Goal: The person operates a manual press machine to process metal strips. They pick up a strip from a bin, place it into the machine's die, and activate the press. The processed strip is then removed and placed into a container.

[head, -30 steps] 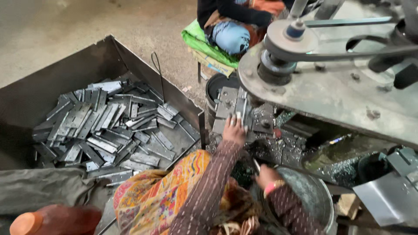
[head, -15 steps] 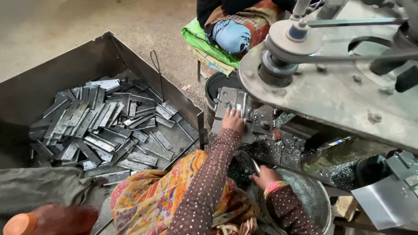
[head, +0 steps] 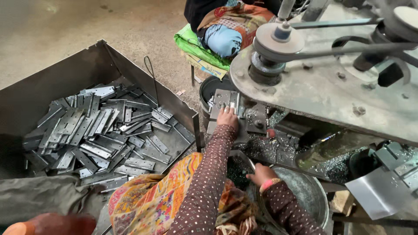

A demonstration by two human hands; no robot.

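- The left hand (head: 227,117) is stretched forward on a nearly straight arm in a dotted brown sleeve, palm down, fingers pressed flat on a grey metal plate (head: 224,99) that sits on the machine bed (head: 257,124).
- Its grip looks loose: the fingers lie on the plate's near edge, and I cannot tell whether they curl round it.
- The plate lies at twelve o'clock from that hand, just below the big round machine table (head: 331,91) with its pulley (head: 278,41) and belt.
- The right hand (head: 260,173) is drawn back near the body, elbow bent, fingers half curled over the rim of a steel bucket (head: 311,196); it seems to hold nothing, though the fingertips are partly hidden.
- A pink bangle rings that wrist.
- At nine o'clock from the hands stands an open metal bin (head: 93,65) heaped with flat grey hinges (head: 96,130).
- Metal shavings (head: 272,148) cover the bed between the hands.
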